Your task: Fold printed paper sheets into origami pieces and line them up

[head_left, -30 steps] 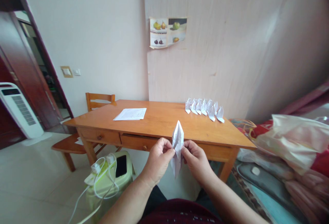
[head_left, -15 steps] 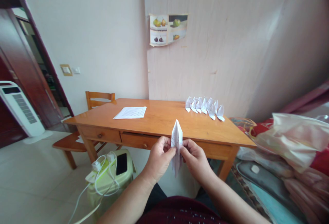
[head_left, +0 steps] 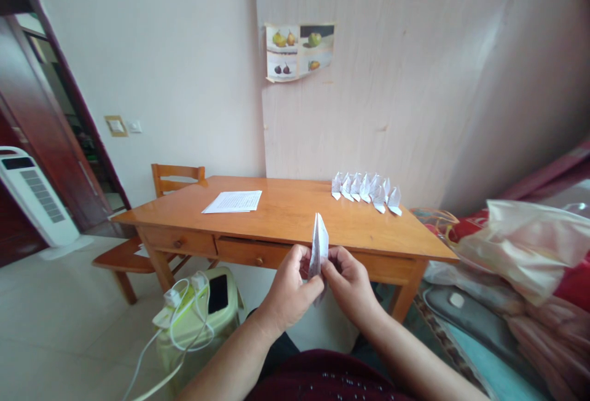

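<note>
A folded sheet of printed white paper (head_left: 321,242), narrow and pointed at the top, stands upright between my hands in front of the table edge. My left hand (head_left: 295,287) pinches its lower left side, the thumb lying across the front. On the other side my right hand (head_left: 346,278) grips it between thumb and fingers. The paper's lower end is partly hidden behind the left thumb. Several folded paper pieces (head_left: 365,188) with upright points stand grouped at the table's back right.
A stack of printed sheets (head_left: 233,201) lies on the left of the wooden table (head_left: 286,210). Below left, a pale green stool (head_left: 230,312) carries a phone (head_left: 218,294) and white cables. Plastic bags (head_left: 525,247) are piled at the right; a chair (head_left: 177,171) stands behind.
The folded paper has turned and its halves are closer together. My left thumb has moved right across its lower part, and my right hand still grips it.
</note>
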Motion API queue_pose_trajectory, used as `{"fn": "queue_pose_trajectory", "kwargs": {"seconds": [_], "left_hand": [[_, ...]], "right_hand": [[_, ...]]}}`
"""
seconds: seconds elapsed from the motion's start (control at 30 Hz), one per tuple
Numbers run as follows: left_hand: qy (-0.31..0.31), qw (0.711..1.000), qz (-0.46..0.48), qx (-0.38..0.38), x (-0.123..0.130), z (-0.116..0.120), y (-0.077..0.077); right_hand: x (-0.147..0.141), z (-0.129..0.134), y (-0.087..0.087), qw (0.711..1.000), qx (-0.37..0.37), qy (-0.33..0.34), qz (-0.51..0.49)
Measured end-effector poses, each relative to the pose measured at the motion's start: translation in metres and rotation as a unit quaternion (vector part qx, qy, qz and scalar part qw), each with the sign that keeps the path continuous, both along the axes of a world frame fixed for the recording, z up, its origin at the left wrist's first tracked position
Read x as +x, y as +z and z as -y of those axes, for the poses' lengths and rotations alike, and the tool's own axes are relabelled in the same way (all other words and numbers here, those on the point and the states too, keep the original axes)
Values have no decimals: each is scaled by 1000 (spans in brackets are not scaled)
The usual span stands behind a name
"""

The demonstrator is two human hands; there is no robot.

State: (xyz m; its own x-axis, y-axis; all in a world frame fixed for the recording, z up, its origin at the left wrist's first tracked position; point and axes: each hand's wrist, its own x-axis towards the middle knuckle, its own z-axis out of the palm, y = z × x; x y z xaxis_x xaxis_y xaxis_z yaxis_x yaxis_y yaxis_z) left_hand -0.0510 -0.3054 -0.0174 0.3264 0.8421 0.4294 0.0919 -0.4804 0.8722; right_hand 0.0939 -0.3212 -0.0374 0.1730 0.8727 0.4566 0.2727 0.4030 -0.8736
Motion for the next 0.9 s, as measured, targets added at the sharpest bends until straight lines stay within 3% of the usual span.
{"fn": "queue_pose_trajectory", "kwargs": {"seconds": [0.33,0.53,0.77,0.9], "left_hand": [[-9,992,98,-83,-3,-7,1],[-26,954,224,-196,-6,-10,2],[-76,930,262,-247,-9,-10,4],[-89,928,253,-258,-9,-9,3]], "right_hand": [[-3,5,7,998,40,40,26],[-7,10,8,992,88,48,70],[-6,4,4,995,29,44,-85],[-4,1,2,995,8,43,-91]]}}
